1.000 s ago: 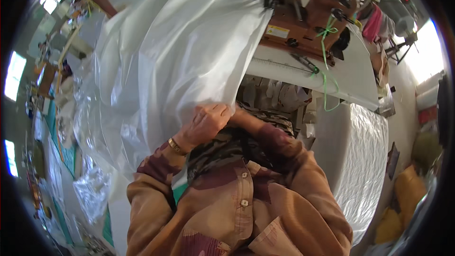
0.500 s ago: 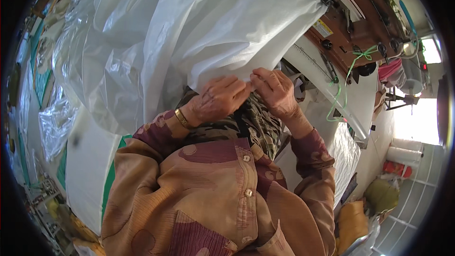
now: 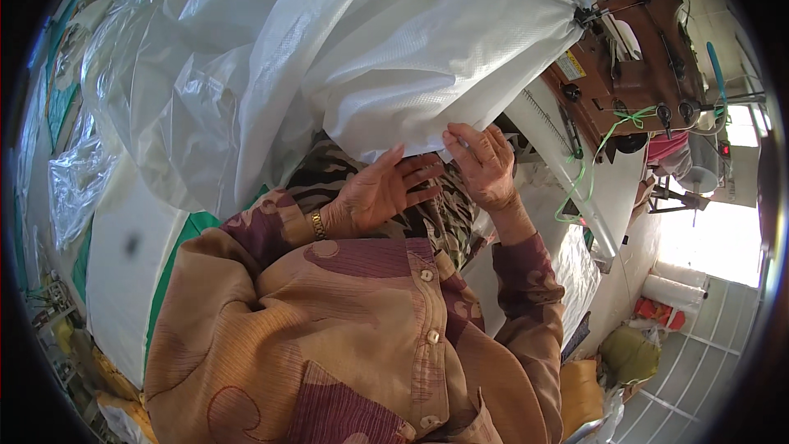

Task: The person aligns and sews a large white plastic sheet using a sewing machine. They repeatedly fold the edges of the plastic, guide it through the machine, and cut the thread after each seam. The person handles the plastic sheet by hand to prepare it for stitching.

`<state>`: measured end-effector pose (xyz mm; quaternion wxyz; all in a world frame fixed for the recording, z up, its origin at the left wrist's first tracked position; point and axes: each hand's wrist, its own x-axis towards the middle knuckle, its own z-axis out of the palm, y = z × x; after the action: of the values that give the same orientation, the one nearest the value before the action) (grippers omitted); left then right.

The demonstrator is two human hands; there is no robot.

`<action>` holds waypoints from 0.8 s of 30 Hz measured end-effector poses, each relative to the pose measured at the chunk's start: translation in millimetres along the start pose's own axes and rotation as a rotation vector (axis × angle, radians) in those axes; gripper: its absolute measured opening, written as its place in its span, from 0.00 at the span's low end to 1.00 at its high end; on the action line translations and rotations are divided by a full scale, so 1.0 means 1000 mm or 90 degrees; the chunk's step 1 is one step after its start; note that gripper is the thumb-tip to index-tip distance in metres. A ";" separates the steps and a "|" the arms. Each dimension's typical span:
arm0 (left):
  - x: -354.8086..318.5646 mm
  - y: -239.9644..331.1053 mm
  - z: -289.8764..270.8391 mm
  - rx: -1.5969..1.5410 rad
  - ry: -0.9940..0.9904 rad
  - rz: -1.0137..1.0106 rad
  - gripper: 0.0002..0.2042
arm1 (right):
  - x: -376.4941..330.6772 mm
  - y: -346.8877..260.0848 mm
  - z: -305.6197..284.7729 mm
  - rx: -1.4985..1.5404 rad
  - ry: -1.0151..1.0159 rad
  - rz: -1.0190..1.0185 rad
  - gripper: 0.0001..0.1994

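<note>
A large translucent white woven plastic sheet [image 3: 394,57] spreads over the upper middle and hangs toward my lap. At its lower edge my right hand [image 3: 483,166] pinches the sheet between thumb and fingertips. My left hand [image 3: 382,191] lies just left of it, palm turned up and fingers apart, holding nothing; its fingertips are close to the sheet's edge. The sheet gathers at the upper right, where it runs in under the end of a brown sewing machine [image 3: 629,66].
A green thread [image 3: 582,173] hangs from the machine across its pale table [image 3: 604,166]. White panels with green edging [image 3: 131,271] lie at the left, under crumpled clear plastic [image 3: 78,181]. White rolls [image 3: 674,292] and stuffed bags [image 3: 629,353] stand at the lower right.
My left hand has let go of the sheet's edge and turned palm up, moving slightly down and away from my right hand. The right hand stays at the edge.
</note>
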<state>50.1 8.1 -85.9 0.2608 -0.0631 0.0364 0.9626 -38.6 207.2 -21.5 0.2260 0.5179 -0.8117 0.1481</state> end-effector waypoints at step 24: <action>-0.001 0.027 0.018 -0.004 0.006 0.108 0.21 | 0.022 -0.013 0.014 -0.025 0.133 0.006 0.17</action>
<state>35.7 -14.0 -67.1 0.1781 -0.0649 0.0397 0.9811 -37.6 178.0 -22.1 0.3187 0.4911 -0.7890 0.1863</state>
